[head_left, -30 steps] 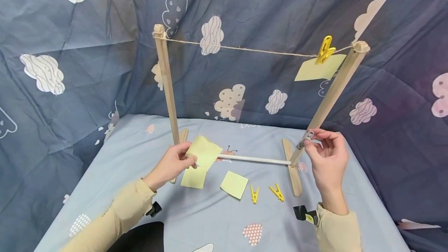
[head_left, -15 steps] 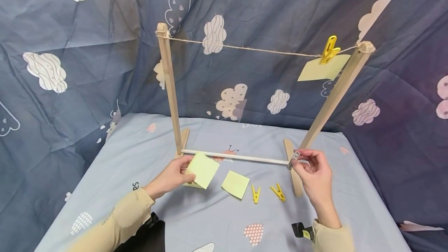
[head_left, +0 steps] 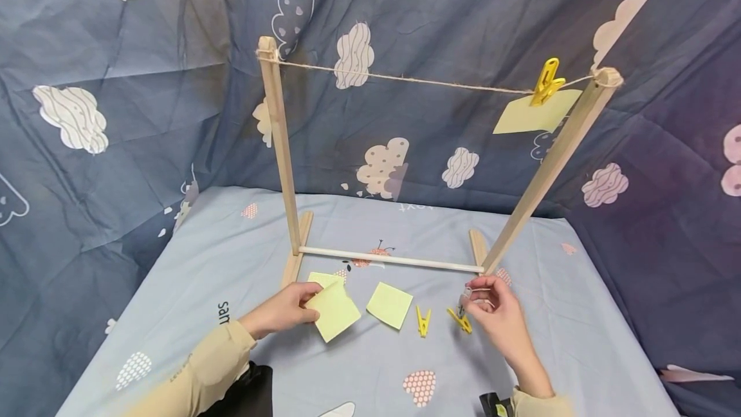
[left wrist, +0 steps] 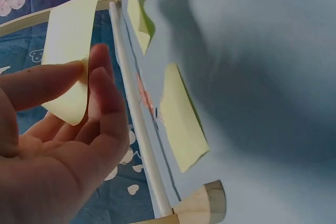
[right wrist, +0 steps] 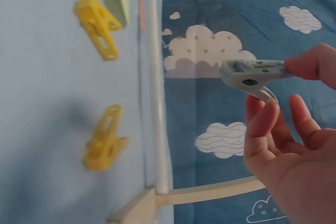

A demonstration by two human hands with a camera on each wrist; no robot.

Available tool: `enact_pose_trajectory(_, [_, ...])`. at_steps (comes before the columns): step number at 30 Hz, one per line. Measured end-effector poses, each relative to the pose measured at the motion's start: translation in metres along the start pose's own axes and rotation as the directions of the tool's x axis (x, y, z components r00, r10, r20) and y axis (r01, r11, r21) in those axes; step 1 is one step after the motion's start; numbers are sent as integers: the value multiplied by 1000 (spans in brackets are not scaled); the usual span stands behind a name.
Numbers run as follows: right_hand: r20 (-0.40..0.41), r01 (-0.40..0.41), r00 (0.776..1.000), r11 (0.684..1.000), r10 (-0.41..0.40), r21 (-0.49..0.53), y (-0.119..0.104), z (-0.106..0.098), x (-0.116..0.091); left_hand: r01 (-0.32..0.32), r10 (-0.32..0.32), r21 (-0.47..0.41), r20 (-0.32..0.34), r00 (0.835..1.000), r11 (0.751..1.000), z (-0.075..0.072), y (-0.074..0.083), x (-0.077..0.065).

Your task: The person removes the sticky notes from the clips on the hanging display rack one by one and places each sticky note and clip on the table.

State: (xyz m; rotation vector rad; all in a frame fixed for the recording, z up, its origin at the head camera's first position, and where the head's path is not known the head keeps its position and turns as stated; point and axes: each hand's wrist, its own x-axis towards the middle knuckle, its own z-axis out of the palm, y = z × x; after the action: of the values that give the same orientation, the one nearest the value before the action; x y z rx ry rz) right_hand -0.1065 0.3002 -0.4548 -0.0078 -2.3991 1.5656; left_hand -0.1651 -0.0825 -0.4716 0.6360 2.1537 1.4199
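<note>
My left hand [head_left: 289, 309] pinches a yellow sticky note [head_left: 332, 313] between thumb and fingers, raised over the table. Behind it another sticky note [left wrist: 184, 121] lies on the cloth. In my right hand [head_left: 496, 307] a grey clothespin [right wrist: 252, 74] is held by its handles between thumb and fingers, above the right side of the table. Below and beside that hand lie two yellow clothespins [head_left: 423, 321], [right wrist: 105, 139]. A third sticky note [head_left: 390, 305] rests between the hands. On the string [head_left: 405, 81], a yellow clothespin [head_left: 547, 82] holds a sticky note [head_left: 535, 113] near the right post.
A wooden frame spans the table, with a left post [head_left: 279, 147], a right post [head_left: 547, 176] and a white rod [head_left: 390, 260] low between them. Wooden feet [head_left: 478, 247] support the posts. A dark cloud-print curtain [head_left: 440, 18] hangs behind; pale blue cloth [head_left: 347, 372] covers the table.
My right hand has moved down and left with the grey clothespin, from the right post to near the yellow clothespins. My left hand has lowered its sticky note toward me.
</note>
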Motion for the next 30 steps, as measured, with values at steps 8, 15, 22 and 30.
enact_pose_trajectory(8, [82, -82, 992, 989, 93, -124, 12, 5, -13, 2, -11, 112, 74, 997, 994, 5, -7, -1])
enact_pose_trajectory(15, [143, -161, 969, 955, 201, -249, 18, 11, -20, -19, -14, 306, 106, 994, 952, 9, -10, 0])
enact_pose_trajectory(22, [178, -185, 953, 937, 245, -296, 24, 16, -25, 24, -66, 372, 103, 993, 928, 14, -10, 0])
enact_pose_trajectory(30, [231, -212, 932, 935, 281, -283, 24, 18, -30, 28, -83, 374, 131, 988, 927, 18, -12, 1])
